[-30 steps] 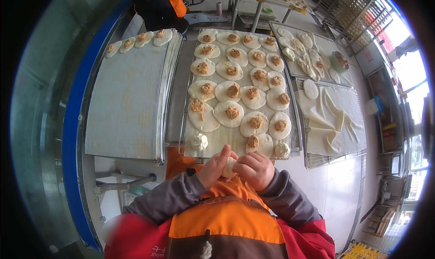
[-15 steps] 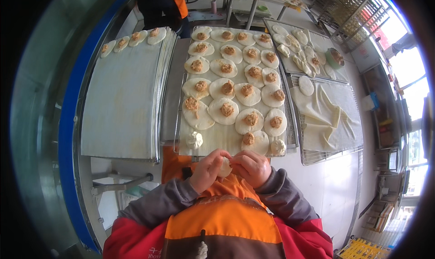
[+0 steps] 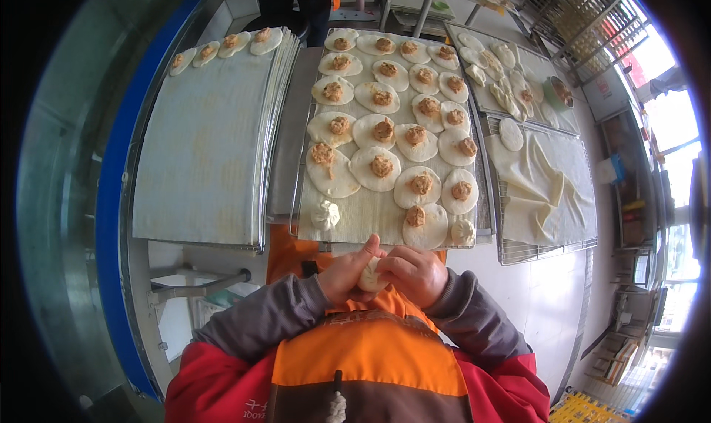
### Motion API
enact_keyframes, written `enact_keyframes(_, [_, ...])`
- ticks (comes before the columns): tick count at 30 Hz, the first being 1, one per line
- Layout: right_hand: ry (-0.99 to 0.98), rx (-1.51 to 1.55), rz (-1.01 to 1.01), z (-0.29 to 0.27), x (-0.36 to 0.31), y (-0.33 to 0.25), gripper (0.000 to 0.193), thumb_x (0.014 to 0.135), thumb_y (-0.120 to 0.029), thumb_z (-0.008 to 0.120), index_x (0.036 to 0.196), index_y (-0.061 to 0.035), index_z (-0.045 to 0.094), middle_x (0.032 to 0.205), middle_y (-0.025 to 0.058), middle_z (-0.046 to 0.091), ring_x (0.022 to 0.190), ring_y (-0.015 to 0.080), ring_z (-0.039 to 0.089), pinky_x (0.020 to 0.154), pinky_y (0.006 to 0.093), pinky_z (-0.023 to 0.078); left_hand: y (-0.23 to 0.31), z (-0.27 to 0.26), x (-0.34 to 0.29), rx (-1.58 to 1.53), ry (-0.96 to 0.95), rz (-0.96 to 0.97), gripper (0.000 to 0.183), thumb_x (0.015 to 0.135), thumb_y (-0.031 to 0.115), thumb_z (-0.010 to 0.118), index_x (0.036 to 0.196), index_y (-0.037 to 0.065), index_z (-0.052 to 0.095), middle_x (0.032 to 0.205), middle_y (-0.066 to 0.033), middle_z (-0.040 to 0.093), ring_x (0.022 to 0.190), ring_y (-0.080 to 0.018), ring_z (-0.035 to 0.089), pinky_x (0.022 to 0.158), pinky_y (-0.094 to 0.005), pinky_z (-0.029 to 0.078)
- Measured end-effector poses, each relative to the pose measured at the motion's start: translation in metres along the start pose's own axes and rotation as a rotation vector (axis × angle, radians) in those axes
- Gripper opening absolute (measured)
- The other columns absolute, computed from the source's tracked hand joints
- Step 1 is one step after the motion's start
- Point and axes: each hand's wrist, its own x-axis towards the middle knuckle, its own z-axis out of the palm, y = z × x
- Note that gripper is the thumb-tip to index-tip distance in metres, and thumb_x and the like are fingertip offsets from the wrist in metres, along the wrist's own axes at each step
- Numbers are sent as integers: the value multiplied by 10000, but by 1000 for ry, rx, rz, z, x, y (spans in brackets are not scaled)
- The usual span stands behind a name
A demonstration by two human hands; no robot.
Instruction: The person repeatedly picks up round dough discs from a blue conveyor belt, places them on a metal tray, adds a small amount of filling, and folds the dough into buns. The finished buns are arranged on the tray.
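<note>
Between my hands, just off the near edge of the middle tray, is a pleated bun [image 3: 370,276] of white dough. My left hand [image 3: 346,275] cups it from the left with the thumb raised. The fingers of my right hand [image 3: 416,275] pinch its dough from the right. On the tray [image 3: 355,227] lie several flat dough rounds [image 3: 382,165], each with a lump of brown-orange filling. Two closed pleated buns rest at the near edge, one on the left [image 3: 325,216] and another on the right [image 3: 463,232].
To the left, a stack of cloth-lined trays [image 3: 196,156] carries several filled rounds at its far end. At right, a cloth [image 3: 544,186] covers a rack, with dough pieces and a bowl of filling [image 3: 558,94] beyond. A person [image 3: 300,8] stands at the far side.
My left thumb has lifted, and the bun now shows a more gathered, pleated surface. My right fingers remain on it. The whole view has shifted slightly, and the person beyond has moved.
</note>
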Motion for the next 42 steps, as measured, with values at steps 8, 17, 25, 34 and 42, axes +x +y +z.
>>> enact_keyframes(8, [181,275,397,16,-3,-13,150,788,-10,707,905,-22,614,827,95,615,693,265,633,621,328,526,-26,12,4,335,333,658,403,1073,400,327,1076,46,519,790,-38,564,559,-75,548,490,-207,436])
enact_keyframes(17, [75,-68,133,20,4,-21,317,777,-105,736,1067,-50,620,952,93,631,819,286,642,697,359,527,-43,-13,7,103,197,272,504,1060,487,280,1128,56,532,940,-51,595,806,-106,610,683,-240,504])
enact_keyframes(25, [84,74,207,30,18,-3,650,705,-192,792,1290,-44,548,1170,165,627,1030,340,621,830,393,513,-39,-8,2,-457,208,233,514,1053,489,320,1286,63,491,1067,-36,619,949,-144,609,816,-279,500])
enact_keyframes(34, [19,-348,407,62,26,51,606,716,-158,763,1264,-74,518,1230,105,603,1096,312,579,907,427,473,-5,-67,-10,1024,800,827,461,791,103,758,1202,33,559,1121,-136,583,918,-271,579,817,-365,482])
enact_keyframes(42, [50,-409,447,63,20,50,623,709,-196,772,1266,-81,519,1253,74,598,1106,266,583,904,400,463,3,-76,7,1203,718,810,544,711,71,794,1206,32,572,1204,-122,589,1071,-328,545,926,-416,453])
